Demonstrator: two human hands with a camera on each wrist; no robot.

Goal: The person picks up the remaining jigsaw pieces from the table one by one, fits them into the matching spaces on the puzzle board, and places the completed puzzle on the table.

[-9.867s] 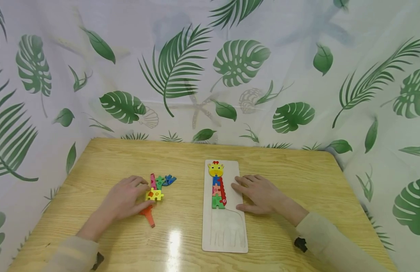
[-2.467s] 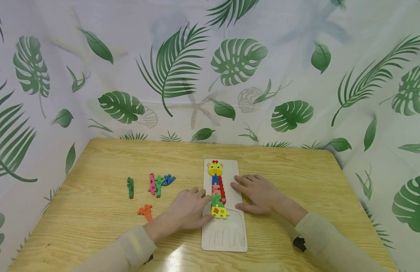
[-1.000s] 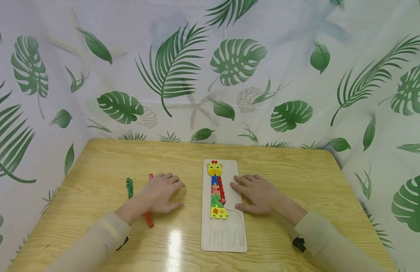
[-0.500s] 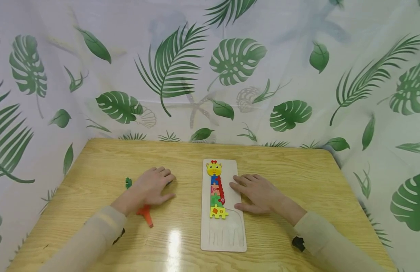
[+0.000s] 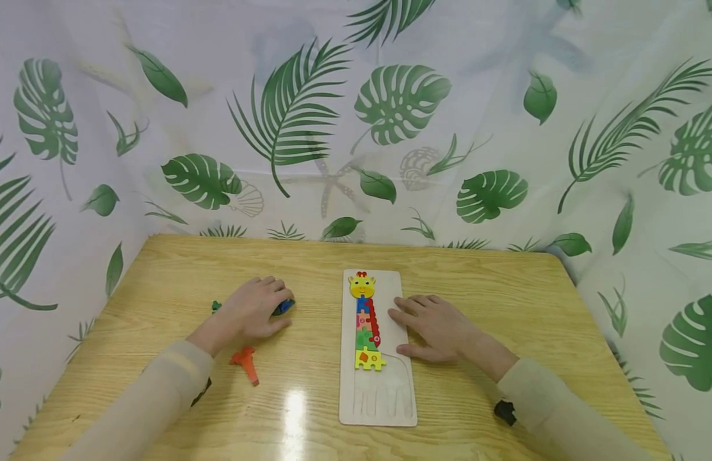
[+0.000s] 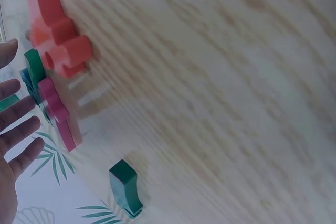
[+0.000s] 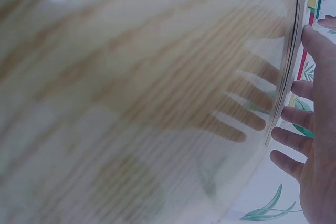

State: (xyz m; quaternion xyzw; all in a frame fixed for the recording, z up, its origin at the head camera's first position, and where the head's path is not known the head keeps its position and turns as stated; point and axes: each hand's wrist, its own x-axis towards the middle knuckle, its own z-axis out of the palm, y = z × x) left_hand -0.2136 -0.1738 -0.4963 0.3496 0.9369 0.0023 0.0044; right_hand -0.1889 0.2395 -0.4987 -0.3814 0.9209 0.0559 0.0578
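My left hand (image 5: 255, 310) hovers over loose puzzle pieces on the left, fingers apart in the left wrist view. Past its fingertips shows a blue piece (image 5: 283, 308). A pink piece (image 6: 55, 103) and a green piece (image 6: 34, 66) stand close by the fingers, hidden from the head view. My right hand (image 5: 433, 330) rests its extended fingers on the right edge of the pale puzzle board (image 5: 385, 397). On that board a giraffe's yellow head (image 5: 363, 287) tops a column of joined pieces, with a yellow piece (image 5: 370, 360) lowest.
An orange piece (image 5: 245, 365) lies nearer me, below the left wrist. Farther left is a dark green piece (image 5: 216, 306), partly covered by the hand. The wooden table (image 5: 477, 275) meets a leaf-print curtain (image 5: 333, 128) at the back.
The yellow piece has gone from the left pile onto the board. My left hand has since returned to the pile and shifted slightly left and away. The right hand stays at the board's edge.
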